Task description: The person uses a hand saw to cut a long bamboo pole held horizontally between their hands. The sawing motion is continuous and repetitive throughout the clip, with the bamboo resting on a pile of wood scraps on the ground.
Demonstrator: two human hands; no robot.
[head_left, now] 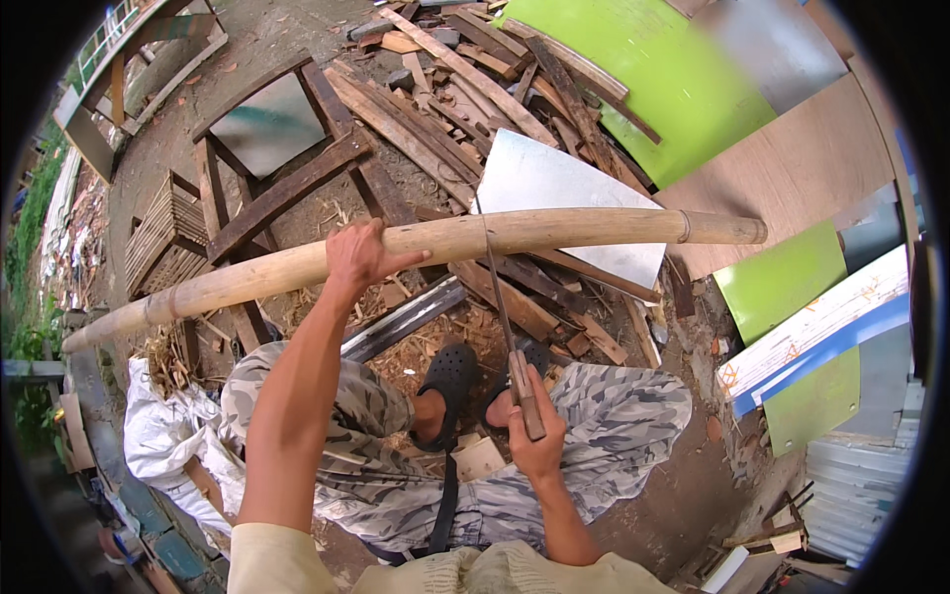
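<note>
A long pale bamboo pole point(584, 229) lies across in front of me, from the far left to the right. My left hand point(358, 255) is closed over the pole left of its middle, with the thumb stretched along it. In my right hand point(537, 428) is the wooden handle of a machete-like long thin blade point(503, 302). The blade's far end meets the pole to the right of my left hand, where a dark line crosses the bamboo. Whether the edge has teeth is too fine to make out.
Beneath the pole's left part stands a dark wooden frame point(287, 198). Scrap planks point(426, 129) are heaped beyond it, with a white sheet point(554, 183) on them. Green panels point(683, 89) and plywood point(792, 168) lie at right. A white sack point(173, 436) sits by my left leg.
</note>
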